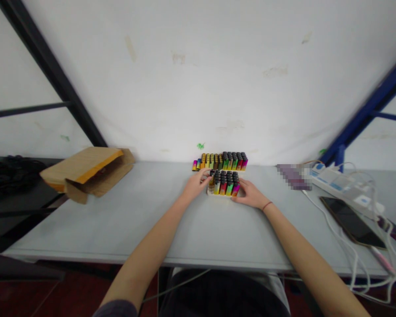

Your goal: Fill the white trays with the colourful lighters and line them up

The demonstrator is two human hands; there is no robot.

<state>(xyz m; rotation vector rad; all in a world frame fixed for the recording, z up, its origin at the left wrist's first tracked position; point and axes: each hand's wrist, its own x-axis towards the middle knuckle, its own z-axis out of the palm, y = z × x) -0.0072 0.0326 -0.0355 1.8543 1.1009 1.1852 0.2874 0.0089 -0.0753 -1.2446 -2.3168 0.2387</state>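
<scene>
The tray (217, 194) of upright lighters (226, 184) sat on the table (171, 211) directly before the person, between both hands, probably because that put either end within easy reach. The right hand (251, 195) gripped the tray's right end, its thumb at the near corner and its other fingers along the side, a hold that seemed meant to keep the tray from sliding. The left hand (194, 186) curved round the left end, thumb and forefinger close together beside the endmost dark top; whether they pinched a lighter could not be told. Behind, a block of more lighters (234, 161) stood near the wall (185, 88), leaving the front free for handling. An open carton (86, 165) and a power strip (350, 189) lay well apart, out of the arms' way.
</scene>
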